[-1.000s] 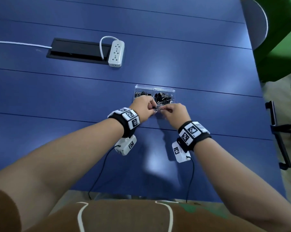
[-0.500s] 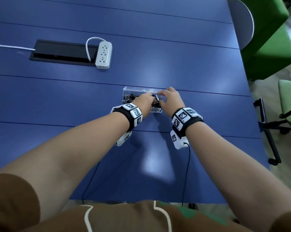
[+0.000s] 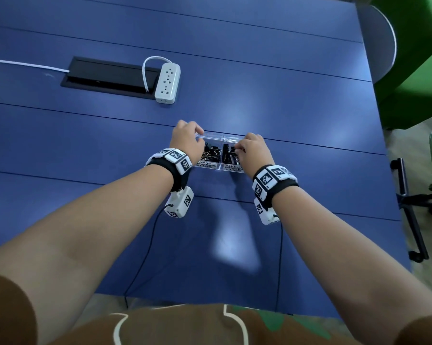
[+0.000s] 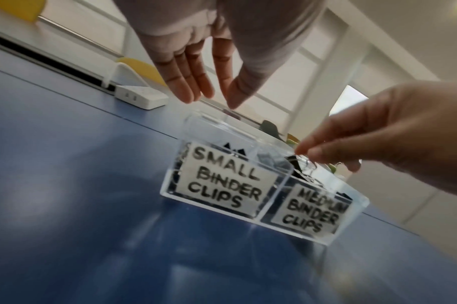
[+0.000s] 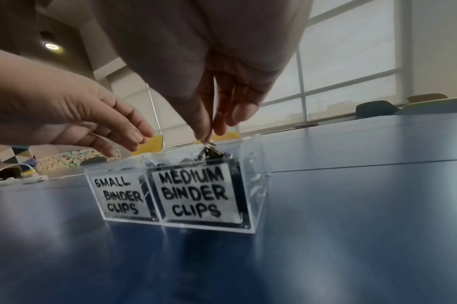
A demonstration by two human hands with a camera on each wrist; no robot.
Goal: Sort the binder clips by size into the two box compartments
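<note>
A clear two-compartment box [image 3: 221,139] stands on the blue table, labelled "SMALL BINDER CLIPS" [image 4: 222,183] on the left and "MEDIUM BINDER CLIPS" [image 5: 196,193] on the right. Black binder clips fill both halves. My right hand [image 5: 208,134] pinches the wire handles of a black binder clip [image 5: 212,153] that hangs in the top of the medium compartment. My left hand [image 4: 209,101] hovers with straight, relaxed fingers just over the far left corner of the box and holds nothing. In the head view the left hand [image 3: 187,140] and right hand [image 3: 252,151] flank the box.
A white power strip [image 3: 167,82] lies beside a black cable hatch [image 3: 105,77] at the far left. Green chairs [image 3: 413,58] and a chair base [image 3: 408,207] stand past the table's right edge. Thin black wires run from my wrist cameras to the near edge.
My hands, together in front of the box a second ago, have moved apart. The left went to the box's far left corner; the right carried the clip over the medium compartment.
</note>
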